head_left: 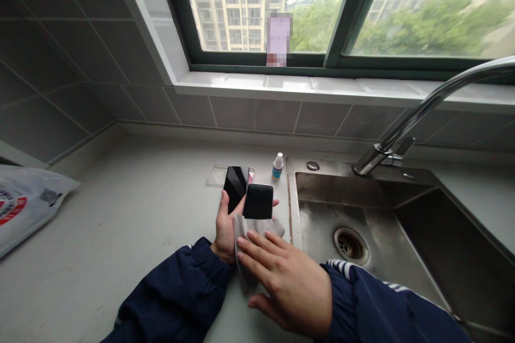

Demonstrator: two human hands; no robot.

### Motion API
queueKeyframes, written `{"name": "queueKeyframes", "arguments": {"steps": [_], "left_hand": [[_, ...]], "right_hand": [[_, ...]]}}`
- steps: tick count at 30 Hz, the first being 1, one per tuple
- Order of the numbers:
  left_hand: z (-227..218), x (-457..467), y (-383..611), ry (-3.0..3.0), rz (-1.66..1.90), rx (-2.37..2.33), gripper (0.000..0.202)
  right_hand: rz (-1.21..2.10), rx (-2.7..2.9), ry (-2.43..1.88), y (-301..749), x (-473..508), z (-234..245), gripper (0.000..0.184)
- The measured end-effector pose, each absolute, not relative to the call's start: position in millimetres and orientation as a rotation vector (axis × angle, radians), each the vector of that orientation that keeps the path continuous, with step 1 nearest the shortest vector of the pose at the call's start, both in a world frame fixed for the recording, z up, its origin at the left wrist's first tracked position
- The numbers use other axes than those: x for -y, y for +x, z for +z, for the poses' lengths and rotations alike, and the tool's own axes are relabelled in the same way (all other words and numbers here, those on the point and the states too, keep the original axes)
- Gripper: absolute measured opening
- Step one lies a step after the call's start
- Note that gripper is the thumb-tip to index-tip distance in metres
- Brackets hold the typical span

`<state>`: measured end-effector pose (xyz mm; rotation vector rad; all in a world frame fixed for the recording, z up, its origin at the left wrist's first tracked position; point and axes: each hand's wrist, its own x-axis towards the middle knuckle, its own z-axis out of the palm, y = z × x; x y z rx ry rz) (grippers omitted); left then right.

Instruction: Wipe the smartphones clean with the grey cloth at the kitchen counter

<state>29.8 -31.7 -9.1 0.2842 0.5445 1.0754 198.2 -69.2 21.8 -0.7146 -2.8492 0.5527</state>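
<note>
left hand: fingers curled, gripping | right hand: flat, palm down, fingers extended forward-left

Two black phones, centre of frame, just left of sink edge. Taller phone: glossy dark screen, upright, slightly tilted, lower end gripped in left hand. Shorter phone: dark matte face, rounded corners, just right of taller one, overlapping its edge, resting on left fingertips. Grey cloth: thin, crumpled, draped below shorter phone, pressed under flat right hand.
</note>
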Motion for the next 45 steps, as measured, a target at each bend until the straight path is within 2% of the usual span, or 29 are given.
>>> {"name": "queueKeyframes", "arguments": {"steps": [5,10,15,24,36,45], "left_hand": [[-11.7,31.3,30.4,0.286,1.096,-0.523,0.094],[-13.8,29.7,28.8,0.287,1.109,-0.447,0.085],[-13.9,29.7,27.5,0.309,1.107,-0.441,0.086],[-11.8,30.6,29.1,0.326,1.045,-0.448,0.097],[-20.1,31.2,35.4,0.242,1.004,-0.33,0.091],[-25.0,29.5,42.1,0.369,1.056,-0.32,0.079]], "right_hand": [[0.53,2.861,-0.824,202.6,76.7,28.4,0.074],[0.665,2.872,-0.951,208.6,82.4,36.0,0.077],[0.71,2.828,-0.961,203.8,85.6,24.0,0.087],[0.639,2.79,-0.829,198.0,68.7,18.6,0.079],[0.326,2.744,-0.898,202.8,35.5,4.8,0.073],[0.107,2.719,-1.07,214.2,11.8,17.1,0.071]]}}
